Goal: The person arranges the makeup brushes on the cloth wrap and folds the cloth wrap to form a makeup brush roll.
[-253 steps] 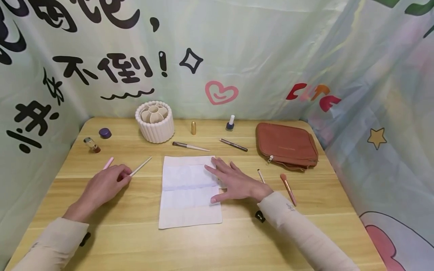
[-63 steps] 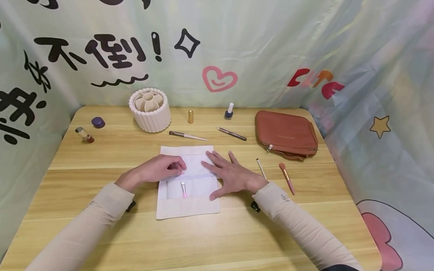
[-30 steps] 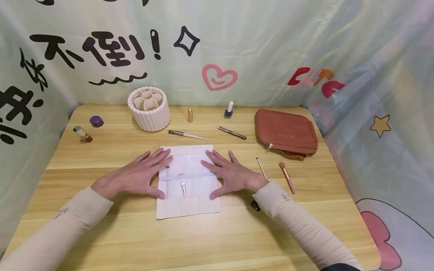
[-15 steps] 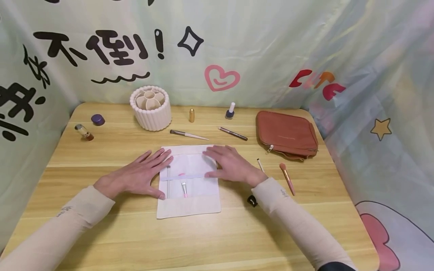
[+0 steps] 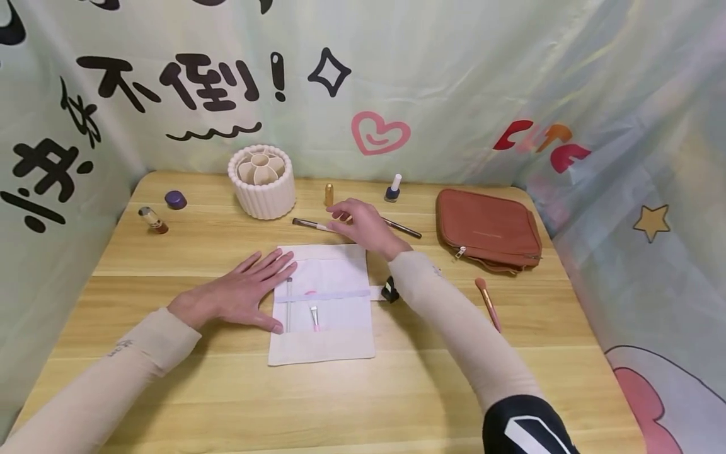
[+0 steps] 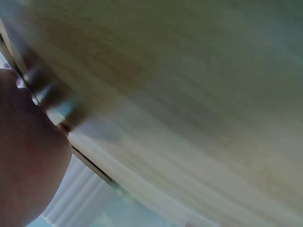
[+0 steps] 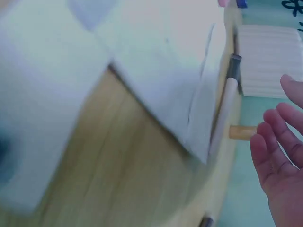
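My left hand (image 5: 241,293) rests with spread fingers on the left edge of a white fabric brush roll (image 5: 320,347). A thin pale brush (image 5: 289,306) and a pink brush with a flat tip (image 5: 314,315) sit in its pockets. Beyond the roll's far edge, my right hand (image 5: 365,227) hovers with loosely bent fingers over the handle end of a makeup brush (image 5: 311,224) with a dark tip. The right wrist view shows this brush (image 7: 225,104) apart from the fingers, which hold nothing. A slim dark brush (image 5: 404,229) lies partly behind that hand.
A white ribbed holder (image 5: 263,195), a gold tube (image 5: 329,195) and a nail polish bottle (image 5: 392,190) stand at the back. A brown zip bag (image 5: 488,230) and a pink brush (image 5: 489,306) lie right; a purple lid (image 5: 176,200) and small bottle (image 5: 153,221) lie left.
The pale brush went from my left hand into the roll, and the pink one is there too. That hand now lies flat. My right hand left the roll's right side for the far brush.
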`<act>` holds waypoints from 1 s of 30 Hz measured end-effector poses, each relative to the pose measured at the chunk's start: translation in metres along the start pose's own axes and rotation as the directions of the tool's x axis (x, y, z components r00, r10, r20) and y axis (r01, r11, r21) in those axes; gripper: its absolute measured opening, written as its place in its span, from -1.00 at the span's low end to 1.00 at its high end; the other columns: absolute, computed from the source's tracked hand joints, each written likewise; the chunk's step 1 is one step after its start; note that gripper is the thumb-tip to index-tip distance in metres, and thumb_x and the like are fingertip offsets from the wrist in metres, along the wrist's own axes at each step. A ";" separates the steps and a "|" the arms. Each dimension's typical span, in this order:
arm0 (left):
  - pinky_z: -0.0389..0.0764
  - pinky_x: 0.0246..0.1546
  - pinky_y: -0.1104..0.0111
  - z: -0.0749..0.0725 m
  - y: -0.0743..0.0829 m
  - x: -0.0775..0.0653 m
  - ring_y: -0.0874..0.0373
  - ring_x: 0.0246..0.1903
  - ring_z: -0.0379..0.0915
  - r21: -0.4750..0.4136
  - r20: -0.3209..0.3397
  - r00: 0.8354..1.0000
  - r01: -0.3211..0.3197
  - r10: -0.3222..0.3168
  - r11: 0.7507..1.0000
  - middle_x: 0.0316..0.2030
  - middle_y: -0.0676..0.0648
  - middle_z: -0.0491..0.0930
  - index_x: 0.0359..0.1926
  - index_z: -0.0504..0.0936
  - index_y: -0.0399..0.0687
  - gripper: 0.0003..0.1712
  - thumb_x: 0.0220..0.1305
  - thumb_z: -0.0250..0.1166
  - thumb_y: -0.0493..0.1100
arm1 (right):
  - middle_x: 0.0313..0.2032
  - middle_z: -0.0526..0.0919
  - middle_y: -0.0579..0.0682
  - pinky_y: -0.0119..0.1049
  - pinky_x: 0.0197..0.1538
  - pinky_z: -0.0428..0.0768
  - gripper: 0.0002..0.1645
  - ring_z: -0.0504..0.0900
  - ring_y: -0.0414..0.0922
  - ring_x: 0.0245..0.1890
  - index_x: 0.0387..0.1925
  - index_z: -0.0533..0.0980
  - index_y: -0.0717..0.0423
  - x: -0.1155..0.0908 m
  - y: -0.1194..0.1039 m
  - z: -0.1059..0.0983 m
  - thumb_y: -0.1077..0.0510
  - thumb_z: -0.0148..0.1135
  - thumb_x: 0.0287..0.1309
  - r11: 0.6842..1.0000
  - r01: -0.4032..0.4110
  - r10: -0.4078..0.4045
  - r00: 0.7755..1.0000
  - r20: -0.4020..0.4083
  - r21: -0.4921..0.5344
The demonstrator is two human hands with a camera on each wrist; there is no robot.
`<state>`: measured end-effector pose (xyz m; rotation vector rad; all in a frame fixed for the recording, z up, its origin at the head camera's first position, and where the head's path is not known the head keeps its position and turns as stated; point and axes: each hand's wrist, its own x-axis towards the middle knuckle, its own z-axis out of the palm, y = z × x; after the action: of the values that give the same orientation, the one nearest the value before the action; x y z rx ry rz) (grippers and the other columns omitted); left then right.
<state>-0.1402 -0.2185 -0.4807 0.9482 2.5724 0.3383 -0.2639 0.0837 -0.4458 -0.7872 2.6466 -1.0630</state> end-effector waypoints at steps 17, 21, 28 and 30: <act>-0.34 0.71 -0.26 0.004 -0.003 0.002 -0.22 0.77 -0.45 -0.024 0.011 1.000 0.009 -0.009 1.000 0.80 -0.13 -0.30 0.80 -0.13 -0.01 0.50 0.17 0.34 0.68 | -0.04 0.68 0.06 -0.17 0.16 0.67 -0.81 0.65 -0.06 -0.03 0.05 0.72 0.16 0.029 0.014 0.028 0.17 0.35 0.53 0.987 -0.088 0.098 0.993 0.069 -0.136; -0.34 0.70 -0.26 0.003 -0.003 0.002 -0.22 0.77 -0.46 -0.033 0.010 1.000 0.007 -0.006 0.999 0.80 -0.13 -0.30 0.80 -0.14 -0.01 0.50 0.18 0.34 0.67 | 0.00 0.68 0.08 -0.16 0.19 0.67 -0.80 0.66 -0.04 0.01 0.07 0.69 0.16 0.022 0.011 0.023 0.17 0.30 0.57 0.983 -0.049 0.064 0.995 0.079 -0.179; -0.35 0.70 -0.26 0.003 -0.003 0.002 -0.23 0.77 -0.45 -0.027 0.014 1.000 0.007 -0.006 1.000 0.80 -0.13 -0.29 0.80 -0.14 0.00 0.49 0.18 0.33 0.68 | -0.03 0.76 0.02 -0.18 0.10 0.66 -0.80 0.66 -0.07 -0.02 0.09 0.66 0.11 0.003 -0.003 0.002 0.12 0.24 0.62 0.990 -0.005 0.009 0.999 0.034 -0.139; -0.34 0.70 -0.26 0.003 -0.002 0.002 -0.23 0.77 -0.45 -0.027 0.015 1.000 0.006 -0.006 1.000 0.80 -0.13 -0.29 0.80 -0.13 0.00 0.49 0.19 0.33 0.67 | -0.04 0.75 0.02 -0.19 -0.01 0.64 -0.79 0.65 -0.06 -0.06 0.12 0.63 0.10 -0.005 -0.008 -0.004 0.12 0.24 0.62 0.998 -0.005 0.006 1.000 0.017 -0.070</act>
<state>-0.1416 -0.2188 -0.4847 0.9298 2.5499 0.3619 -0.2580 0.0837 -0.4377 -0.7983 2.6835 -0.9623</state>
